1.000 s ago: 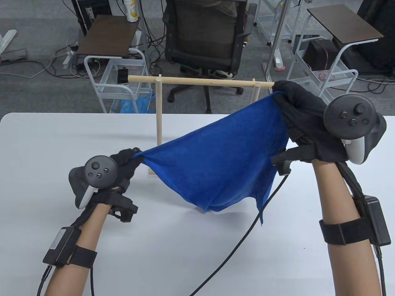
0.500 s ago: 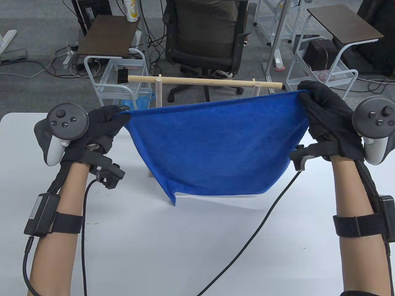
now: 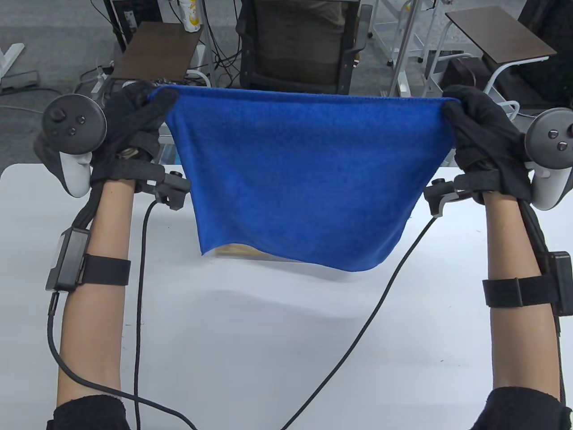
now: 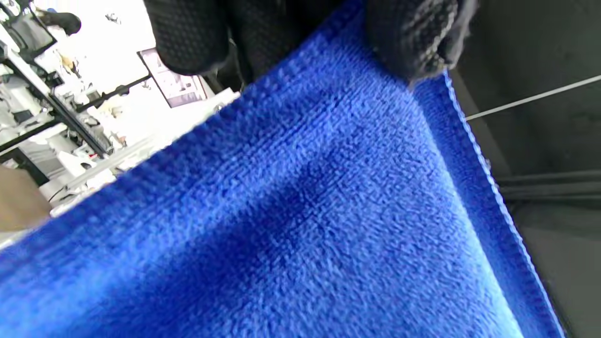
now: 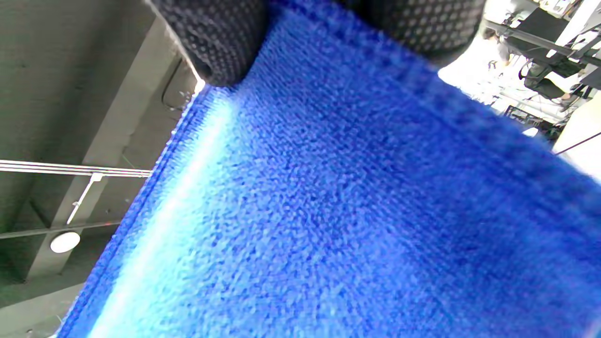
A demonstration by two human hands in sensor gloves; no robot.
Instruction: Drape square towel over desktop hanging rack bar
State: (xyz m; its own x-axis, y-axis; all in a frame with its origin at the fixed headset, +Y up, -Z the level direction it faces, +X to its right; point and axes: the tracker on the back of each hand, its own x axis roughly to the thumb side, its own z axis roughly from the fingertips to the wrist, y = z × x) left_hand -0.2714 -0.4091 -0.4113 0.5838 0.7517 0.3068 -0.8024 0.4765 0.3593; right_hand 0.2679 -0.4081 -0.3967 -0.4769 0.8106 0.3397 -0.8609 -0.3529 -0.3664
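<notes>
A blue square towel (image 3: 304,174) hangs spread flat in the air, held by its two top corners. My left hand (image 3: 154,105) grips the top left corner; my right hand (image 3: 454,109) grips the top right corner. The towel hides the wooden rack almost fully; only a bit of its base (image 3: 237,251) shows under the towel's lower edge. In the left wrist view my gloved fingers (image 4: 418,33) pinch the towel (image 4: 300,211). In the right wrist view my fingers (image 5: 220,37) pinch the towel (image 5: 328,202) at the top edge.
The white table (image 3: 286,349) lies under my arms, with black glove cables (image 3: 358,336) trailing across it. Behind the table stand an office chair (image 3: 295,45), a white wire cart (image 3: 492,67) and small side tables (image 3: 156,49).
Both hands have risen and moved away from me, the left one most. The towel went from a slanted sag to a flat, level sheet that now covers the rack bar.
</notes>
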